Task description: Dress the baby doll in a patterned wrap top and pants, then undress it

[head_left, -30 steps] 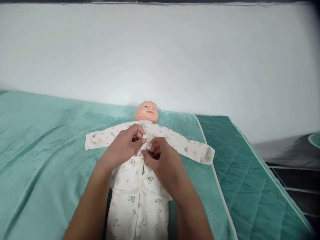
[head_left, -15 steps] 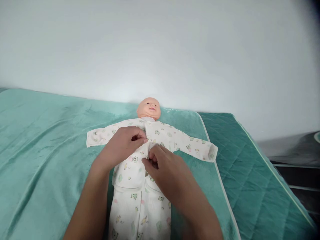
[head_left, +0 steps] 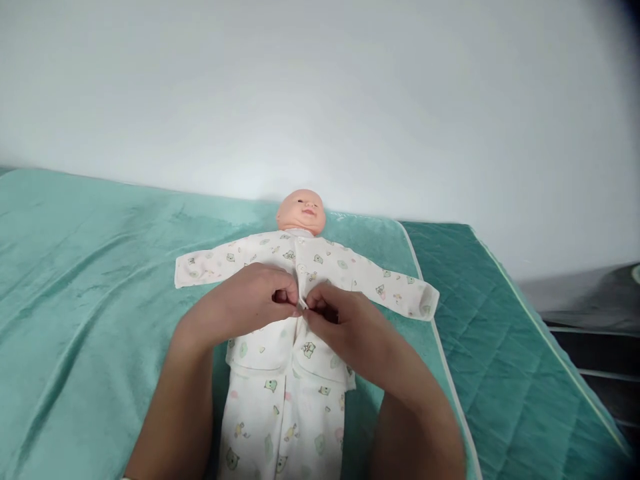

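Note:
A baby doll (head_left: 301,211) lies on its back with its arms spread, dressed in a white printed jacket (head_left: 320,260) and matching trousers (head_left: 255,427). My left hand (head_left: 260,297) pinches the jacket's front edge at mid-chest. Opposite it, my right hand (head_left: 345,317) pinches the other edge, and the fingertips of both hands nearly meet at the opening. Above them the front edges lie together, with a small button showing near the upper chest. Below the hands the jacket front parts slightly. Whatever lies between the fingertips is mostly hidden.
A light green plush blanket (head_left: 100,300) is under the doll, with a pale border on its right. Beyond that border shows a darker green quilted cover (head_left: 500,333). A plain pale wall (head_left: 320,100) rises behind. Dark slats (head_left: 595,353) are at the far right.
My left hand has moved down the jacket front to mid-chest. My right hand has come up slightly, so the fingertips now meet at the opening. The view has shifted a little.

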The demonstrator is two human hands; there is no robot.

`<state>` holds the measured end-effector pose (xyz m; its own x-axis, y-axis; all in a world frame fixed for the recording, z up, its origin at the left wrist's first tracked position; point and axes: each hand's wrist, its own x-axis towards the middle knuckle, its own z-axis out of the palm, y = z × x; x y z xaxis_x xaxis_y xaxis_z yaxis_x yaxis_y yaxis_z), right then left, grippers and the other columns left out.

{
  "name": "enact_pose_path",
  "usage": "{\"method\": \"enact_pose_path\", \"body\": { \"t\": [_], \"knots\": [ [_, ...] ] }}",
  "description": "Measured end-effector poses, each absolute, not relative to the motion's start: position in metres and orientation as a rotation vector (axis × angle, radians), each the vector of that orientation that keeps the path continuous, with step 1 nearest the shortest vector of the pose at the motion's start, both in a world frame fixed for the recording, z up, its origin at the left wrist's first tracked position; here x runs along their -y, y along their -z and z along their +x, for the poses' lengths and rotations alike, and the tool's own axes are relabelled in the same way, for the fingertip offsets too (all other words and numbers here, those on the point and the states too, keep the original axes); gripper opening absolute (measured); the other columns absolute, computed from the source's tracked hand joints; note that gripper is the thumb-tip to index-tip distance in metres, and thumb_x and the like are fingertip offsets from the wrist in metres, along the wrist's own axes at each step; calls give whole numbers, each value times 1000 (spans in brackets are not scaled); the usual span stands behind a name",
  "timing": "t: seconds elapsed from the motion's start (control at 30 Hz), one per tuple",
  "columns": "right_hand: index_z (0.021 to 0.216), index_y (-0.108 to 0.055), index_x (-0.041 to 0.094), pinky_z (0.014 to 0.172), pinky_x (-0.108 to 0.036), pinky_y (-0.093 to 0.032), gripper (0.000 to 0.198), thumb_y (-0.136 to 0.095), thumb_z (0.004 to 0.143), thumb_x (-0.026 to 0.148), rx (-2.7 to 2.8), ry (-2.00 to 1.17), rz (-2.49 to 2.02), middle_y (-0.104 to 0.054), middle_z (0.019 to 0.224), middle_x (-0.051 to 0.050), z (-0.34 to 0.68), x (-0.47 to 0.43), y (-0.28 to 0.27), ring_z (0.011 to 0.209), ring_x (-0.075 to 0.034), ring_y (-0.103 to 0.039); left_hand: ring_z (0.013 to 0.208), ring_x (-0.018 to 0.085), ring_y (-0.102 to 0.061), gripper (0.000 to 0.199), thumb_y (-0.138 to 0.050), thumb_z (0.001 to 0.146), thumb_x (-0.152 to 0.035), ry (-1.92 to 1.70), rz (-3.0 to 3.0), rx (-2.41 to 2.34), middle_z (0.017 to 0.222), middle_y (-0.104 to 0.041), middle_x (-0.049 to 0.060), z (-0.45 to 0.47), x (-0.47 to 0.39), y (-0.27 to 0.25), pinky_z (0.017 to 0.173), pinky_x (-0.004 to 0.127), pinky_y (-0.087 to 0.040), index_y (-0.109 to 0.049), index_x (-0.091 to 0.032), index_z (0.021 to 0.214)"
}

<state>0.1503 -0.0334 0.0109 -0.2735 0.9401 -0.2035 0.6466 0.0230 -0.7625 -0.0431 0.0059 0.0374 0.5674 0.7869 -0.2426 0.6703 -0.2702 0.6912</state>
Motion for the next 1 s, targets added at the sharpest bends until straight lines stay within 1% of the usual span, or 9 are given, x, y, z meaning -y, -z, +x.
{"method": "enact_pose_path", "body": {
  "t": [0.07, 0.17, 0.3, 0.37, 0.57, 0.63, 0.77, 1.0],
  "knots": [
    [73, -45, 22, 54, -27, -26, 15, -50, 87, 22, 1867, -1222, -1577, -41, 64, 6, 153, 31, -8, 61, -11, -34, 70, 12, -47, 16, -59, 84, -29, -205, 2030, -1198, 72, -54, -3, -43, -5, -36, 58, 27, -33, -54, -20, 71],
    [75, -47, 22, 53, -27, -26, 13, -49, 88, 22, 1758, -1372, -1509, -39, 64, 6, 156, 30, -5, 59, -10, -34, 72, 13, -47, 14, -61, 83, -28, -219, 2057, -1192, 73, -52, -4, -43, -4, -35, 60, 27, -33, -52, -21, 74],
    [79, -51, 23, 54, -28, -30, 9, -49, 88, 23, 1641, -1521, -1428, -46, 64, 6, 158, 28, -4, 58, -11, -41, 76, 12, -48, 17, -59, 84, -23, -230, 2090, -1113, 77, -54, -3, -45, -4, -34, 64, 26, -35, -50, -19, 70],
    [79, -51, 23, 55, -28, -31, 9, -49, 87, 23, 1599, -1556, -1412, -48, 64, 6, 159, 28, -3, 58, -11, -43, 78, 12, -50, 17, -56, 86, -22, -245, 2087, -1058, 78, -56, -3, -47, -6, -33, 66, 26, -36, -53, -18, 70],
    [74, -48, 22, 57, -29, -34, 12, -49, 86, 22, 1527, -1609, -1381, -48, 61, 5, 159, 27, -1, 59, -12, -45, 62, 9, -45, 15, -56, 88, -25, -223, 1956, -967, 69, -58, -4, -53, -12, -32, 55, 24, -32, -58, -19, 75],
    [74, -49, 22, 57, -29, -34, 12, -48, 86, 22, 1499, -1617, -1387, -47, 61, 5, 158, 28, -1, 59, -12, -45, 62, 9, -49, 13, -58, 87, -25, -227, 1878, -923, 70, -60, -4, -54, -15, -30, 55, 22, -35, -60, -19, 77],
    [75, -48, 22, 57, -29, -35, 12, -47, 87, 21, 1532, -1609, -1388, -47, 62, 5, 157, 28, -2, 59, -12, -45, 68, 11, -60, 9, -62, 87, -26, -263, 1709, -883, 73, -65, -3, -54, -18, -26, 58, 20, -42, -63, -19, 81],
    [81, -50, 23, 57, -27, -39, 9, -47, 87, 18, 1535, -1661, -1330, -49, 65, 6, 156, 29, -1, 59, -11, -49, 69, 11, -64, 9, -66, 87, -26, -336, 1572, -833, 72, -66, -2, -55, -19, -19, 62, 21, -49, -65, -18, 83]
  ]
}}
